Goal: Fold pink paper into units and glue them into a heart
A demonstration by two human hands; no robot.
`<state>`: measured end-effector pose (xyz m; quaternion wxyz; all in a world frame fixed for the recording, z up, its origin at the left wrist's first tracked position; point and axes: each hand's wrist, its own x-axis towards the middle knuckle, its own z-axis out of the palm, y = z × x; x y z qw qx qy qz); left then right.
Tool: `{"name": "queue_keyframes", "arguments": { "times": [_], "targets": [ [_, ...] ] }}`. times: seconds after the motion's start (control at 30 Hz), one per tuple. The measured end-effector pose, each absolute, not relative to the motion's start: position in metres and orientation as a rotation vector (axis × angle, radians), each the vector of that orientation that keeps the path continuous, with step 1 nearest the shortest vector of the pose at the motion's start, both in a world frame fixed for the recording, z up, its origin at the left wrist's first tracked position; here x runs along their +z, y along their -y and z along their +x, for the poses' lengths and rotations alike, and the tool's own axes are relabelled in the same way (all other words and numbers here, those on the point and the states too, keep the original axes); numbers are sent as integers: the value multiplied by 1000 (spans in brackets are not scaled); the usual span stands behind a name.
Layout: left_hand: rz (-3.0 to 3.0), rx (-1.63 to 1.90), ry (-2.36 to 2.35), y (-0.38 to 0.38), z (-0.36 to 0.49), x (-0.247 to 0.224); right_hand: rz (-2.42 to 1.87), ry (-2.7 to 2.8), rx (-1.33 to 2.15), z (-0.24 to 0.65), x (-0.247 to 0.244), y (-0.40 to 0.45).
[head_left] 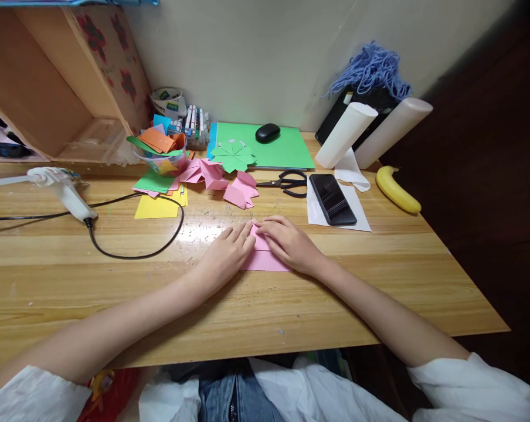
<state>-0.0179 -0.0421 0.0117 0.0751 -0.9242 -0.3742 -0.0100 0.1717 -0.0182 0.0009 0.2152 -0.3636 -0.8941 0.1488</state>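
A folded sheet of pink paper [267, 261] lies on the wooden table in front of me, with a crease line across it and its upper part narrowed between my hands. My left hand [230, 252] is closed on its left side, fingers together and pressed down at the top. From the right, my right hand [291, 243] holds the paper with bent fingers, its fingertips meeting those of the left hand near the top. The fingers hide both side edges. Beyond them lie a folded pink paper piece [241, 190] and black-handled scissors [294, 184].
Behind are a pink folded paper shape [203, 172], a green paper flower [234, 155], a tub of coloured paper [162, 164] and a mouse [267, 133]. A phone [333, 199], white rolls [346, 135] and a banana [397, 189] stand right. A black cable [135, 257] loops left.
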Motion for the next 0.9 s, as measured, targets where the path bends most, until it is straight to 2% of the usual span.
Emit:
{"name": "queue_keyframes", "arguments": {
  "times": [0.43,0.57,0.8,0.9],
  "targets": [
    [-2642,-27,1453,75,-15,8,-1131,2521,175,161,2,28],
    [-2597,-68,1525,85,-13,11,-1155,2526,194,161,3,28],
    [-2512,117,1561,73,-13,38,-1116,2528,249,163,1,26],
    [-2589,7,1593,57,-15,38,-1105,2520,270,162,1,27]
  ]
}}
